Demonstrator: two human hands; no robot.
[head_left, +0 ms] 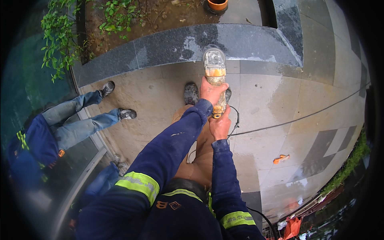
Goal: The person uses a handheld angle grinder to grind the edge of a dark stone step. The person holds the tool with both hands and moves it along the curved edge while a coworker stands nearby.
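An angle grinder [215, 64] with a worn, dusty grey and orange body stretches out in front of me. Its round head rests against or just over the dark grey stone ledge [164, 50]; I cannot tell whether the disc touches. Wrapped round the middle of its body is my left hand [212, 91], fingers closed. Behind it, my right hand [220, 125] is closed on the rear end, beside the orange part of the handle. A dark power cord [280, 124] runs from near the right hand across the pavement to the right. The disc is mostly hidden under the head.
Beyond the ledge lie wet soil [168, 20], leafy branches [120, 18] and an orange pipe end [217, 5]. Another person in jeans [76, 116] is at the left by a glass wall [36, 72]. Orange gloves [281, 159] lie on the tiles [260, 148] at right.
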